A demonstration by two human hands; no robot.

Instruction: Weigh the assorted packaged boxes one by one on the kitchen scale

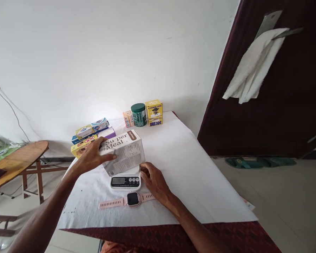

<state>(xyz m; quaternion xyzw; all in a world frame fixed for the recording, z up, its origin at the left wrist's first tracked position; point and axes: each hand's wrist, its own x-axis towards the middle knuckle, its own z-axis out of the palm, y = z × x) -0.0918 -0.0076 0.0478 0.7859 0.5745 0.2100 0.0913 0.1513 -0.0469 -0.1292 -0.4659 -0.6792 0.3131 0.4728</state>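
A white box printed "Su-per Meal" [126, 151] is tilted above the white digital kitchen scale [125, 181], hiding most of its platform. My left hand [94, 154] grips the box by its left end, thumb across the front face. At the box's lower right corner is my right hand [154, 179], its fingers curled near the scale's right edge; whether they pinch anything is hidden. In front of the scale lies a smartwatch [133, 199] with a pink strap, its right end passing beside my right wrist.
Several small boxes, including a yellow box [81, 144], are stacked at the table's left edge. Toward the back stand an orange box [128, 118], a green-lidded jar [139, 115] and a yellow "Come On" box [155, 112]. A white cloth [200, 189] covers the table.
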